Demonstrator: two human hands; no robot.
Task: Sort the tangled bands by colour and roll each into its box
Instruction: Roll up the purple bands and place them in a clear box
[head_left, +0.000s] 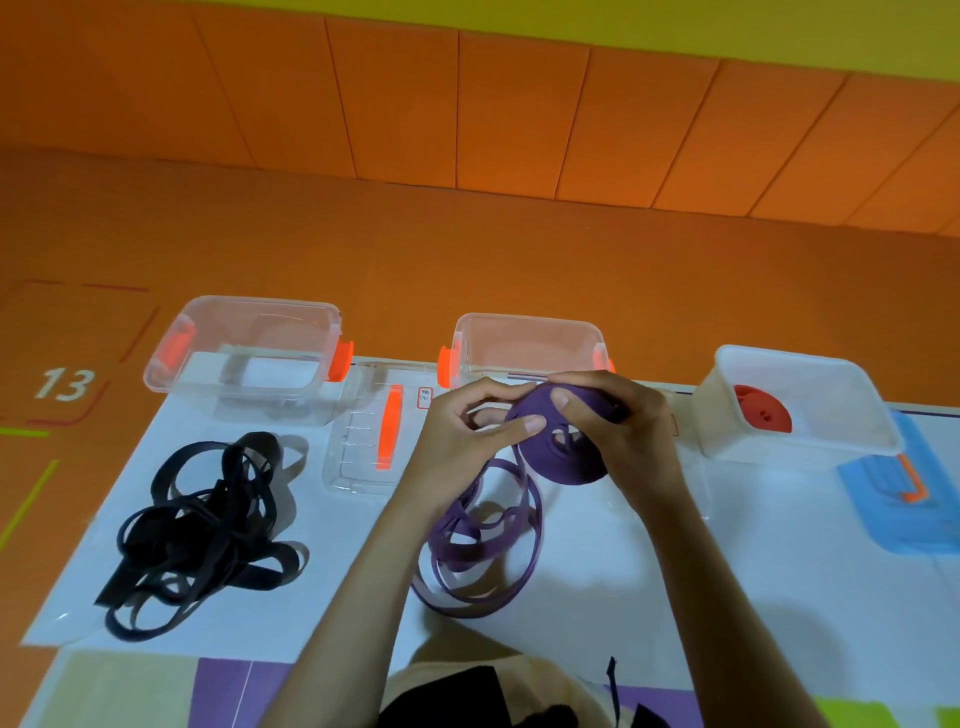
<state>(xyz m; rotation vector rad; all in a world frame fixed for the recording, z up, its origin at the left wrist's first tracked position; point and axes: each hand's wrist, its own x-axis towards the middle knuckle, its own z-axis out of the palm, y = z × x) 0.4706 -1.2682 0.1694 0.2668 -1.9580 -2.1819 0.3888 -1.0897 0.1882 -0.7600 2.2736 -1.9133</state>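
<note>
Both hands hold a partly wound purple roll (561, 441) in front of the middle clear box (524, 345). My right hand (618, 426) grips the roll from the right, thumb on its top. My left hand (467, 431) pinches the band at the roll's left edge. The loose purple band (480, 545) hangs down from the roll and coils on the white sheet below. A tangled black band (202, 530) lies at the left, in front of the left clear box (244, 353). A red roll (762, 409) sits in the white box (800, 405) at the right.
A clear lid with an orange clip (371, 436) lies flat between the left and middle boxes. A blue lid (904, 499) lies at the right edge. The white sheet (597, 597) covers the orange table; an orange wall stands behind the boxes.
</note>
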